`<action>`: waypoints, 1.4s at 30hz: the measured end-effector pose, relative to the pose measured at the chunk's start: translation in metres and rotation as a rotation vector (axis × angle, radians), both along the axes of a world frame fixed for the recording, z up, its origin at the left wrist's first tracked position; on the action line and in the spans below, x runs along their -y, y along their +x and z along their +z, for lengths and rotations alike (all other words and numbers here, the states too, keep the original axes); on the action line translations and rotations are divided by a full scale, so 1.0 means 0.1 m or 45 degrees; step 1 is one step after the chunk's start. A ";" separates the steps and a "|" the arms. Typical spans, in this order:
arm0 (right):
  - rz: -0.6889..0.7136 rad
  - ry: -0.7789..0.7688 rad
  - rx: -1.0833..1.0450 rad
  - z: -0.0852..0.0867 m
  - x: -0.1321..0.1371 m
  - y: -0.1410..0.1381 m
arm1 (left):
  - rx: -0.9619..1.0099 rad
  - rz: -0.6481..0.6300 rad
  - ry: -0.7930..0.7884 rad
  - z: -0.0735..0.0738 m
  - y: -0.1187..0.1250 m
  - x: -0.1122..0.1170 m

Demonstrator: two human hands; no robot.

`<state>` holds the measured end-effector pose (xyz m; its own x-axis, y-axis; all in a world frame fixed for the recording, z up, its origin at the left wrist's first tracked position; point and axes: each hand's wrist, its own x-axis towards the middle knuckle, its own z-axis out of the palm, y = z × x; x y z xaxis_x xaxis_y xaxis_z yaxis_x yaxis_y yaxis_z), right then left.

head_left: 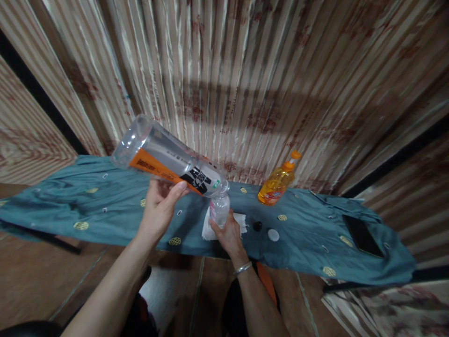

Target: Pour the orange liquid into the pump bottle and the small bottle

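Observation:
My left hand is closed around the underside of a large clear plastic bottle with an orange and black label. The bottle is tilted, its base up to the left and its neck down to the right. Its mouth meets the top of a small clear bottle, which stands nearly upright in my right hand. Whether liquid runs between them I cannot make out. Beneath the small bottle a white cloth lies on the table, partly hidden by my right hand.
The narrow table has a teal patterned cloth. To the right are an orange pump bottle of yellow liquid, a black cap, a white round lid and a dark phone. A pleated curtain hangs behind.

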<state>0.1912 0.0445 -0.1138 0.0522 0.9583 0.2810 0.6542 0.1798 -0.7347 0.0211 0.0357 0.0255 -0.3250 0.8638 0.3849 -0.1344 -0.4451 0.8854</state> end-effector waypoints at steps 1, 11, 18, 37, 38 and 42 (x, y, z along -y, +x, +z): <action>-0.001 -0.002 -0.001 0.00 0.00 0.00 | 0.000 0.000 0.000 0.00 0.00 0.00; -0.024 0.005 0.010 -0.01 -0.01 0.00 | -0.034 0.007 0.041 0.01 0.01 -0.03; -0.022 -0.020 0.011 0.01 -0.01 0.00 | -0.044 -0.007 0.065 0.04 0.02 -0.03; -0.022 -0.042 0.025 -0.02 -0.02 0.01 | -0.035 -0.052 0.116 0.06 0.02 -0.05; -0.022 -0.045 0.020 -0.02 -0.01 0.01 | -0.035 -0.050 0.123 0.06 0.02 -0.05; -0.025 -0.046 0.017 0.00 -0.01 0.00 | -0.047 -0.060 0.151 0.07 0.03 -0.05</action>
<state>0.1914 0.0455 -0.1138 0.0671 0.9667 0.2471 0.6673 0.1406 -0.7314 0.0240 0.0404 0.0324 -0.2690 0.8253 0.4965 -0.1259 -0.5412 0.8314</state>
